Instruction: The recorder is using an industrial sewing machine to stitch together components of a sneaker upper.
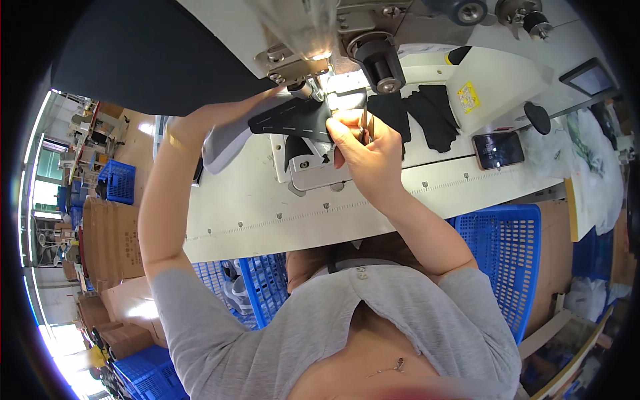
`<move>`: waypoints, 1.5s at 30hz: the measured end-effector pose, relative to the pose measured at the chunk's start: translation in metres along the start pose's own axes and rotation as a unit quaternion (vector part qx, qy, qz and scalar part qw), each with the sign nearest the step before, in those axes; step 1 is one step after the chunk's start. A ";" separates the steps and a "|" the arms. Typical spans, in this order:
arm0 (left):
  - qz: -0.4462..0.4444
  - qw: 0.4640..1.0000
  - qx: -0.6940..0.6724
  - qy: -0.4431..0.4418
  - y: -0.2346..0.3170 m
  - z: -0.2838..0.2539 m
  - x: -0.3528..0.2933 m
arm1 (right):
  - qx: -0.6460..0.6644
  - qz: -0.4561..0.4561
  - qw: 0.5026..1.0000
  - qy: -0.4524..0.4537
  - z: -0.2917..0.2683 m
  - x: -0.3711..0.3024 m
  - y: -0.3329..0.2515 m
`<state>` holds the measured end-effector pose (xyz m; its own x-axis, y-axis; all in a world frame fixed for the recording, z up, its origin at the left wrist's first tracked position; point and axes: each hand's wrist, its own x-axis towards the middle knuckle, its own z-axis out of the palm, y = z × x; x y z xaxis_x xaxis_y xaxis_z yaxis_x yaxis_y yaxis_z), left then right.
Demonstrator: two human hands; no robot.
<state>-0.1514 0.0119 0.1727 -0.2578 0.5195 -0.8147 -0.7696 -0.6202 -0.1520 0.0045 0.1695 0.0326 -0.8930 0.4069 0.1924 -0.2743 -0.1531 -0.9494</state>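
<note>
At the sewing machine (300, 57), my right hand (367, 147) pinches the edge of a black fabric piece (290, 121) between thumb and fingers. White dashed lines run along this pointed piece, which lies close by the lit needle area. A small metal tool, likely thread snips (365, 127), sits among the fingers of the same hand. My left hand (223, 117) reaches to the far left side of the piece, beside a light grey cloth (235, 141). Its fingertips are hidden behind the machine parts and cloth.
Black fabric pieces (430, 119) lie right of the needle on the white table (267, 200). A phone (498, 149) rests farther right. Blue baskets (500, 257) stand below the table's front edge, and a large dark panel (153, 57) covers the upper left.
</note>
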 end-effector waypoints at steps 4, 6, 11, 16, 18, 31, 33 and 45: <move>-0.716 0.088 -0.691 -0.054 -0.028 -0.082 0.033 | -0.024 -0.016 1.000 0.012 -0.002 -0.002 0.003; -0.766 0.127 -0.618 0.129 -0.047 -0.103 0.041 | 0.006 -0.002 1.000 0.004 -0.003 -0.004 0.009; -0.751 0.073 -0.627 0.192 -0.063 -0.109 0.078 | 0.065 -0.021 0.997 -0.038 -0.001 -0.011 0.011; -0.760 0.146 -0.607 0.180 -0.058 -0.107 0.079 | -0.023 -0.015 0.998 -0.051 -0.003 -0.017 0.007; -0.766 0.160 -0.596 0.177 -0.062 -0.105 0.081 | -0.024 -0.024 0.999 -0.040 -0.001 -0.017 0.009; -0.795 0.162 -0.553 0.189 -0.066 -0.104 0.088 | -0.005 -0.045 0.999 -0.029 -0.002 -0.019 0.022; -0.795 0.161 -0.555 0.185 -0.067 -0.104 0.086 | 0.003 -0.032 0.999 -0.033 -0.001 -0.021 0.020; -0.775 0.190 -0.571 0.193 -0.058 -0.095 0.081 | 0.052 -0.027 0.998 -0.017 0.011 -0.014 0.017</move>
<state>-0.0719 0.0344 0.0631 -0.0062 0.6528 0.7575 0.9393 0.2637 -0.2196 0.0081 0.1514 0.0168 -0.8873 0.3864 0.2519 -0.3557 -0.2254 -0.9070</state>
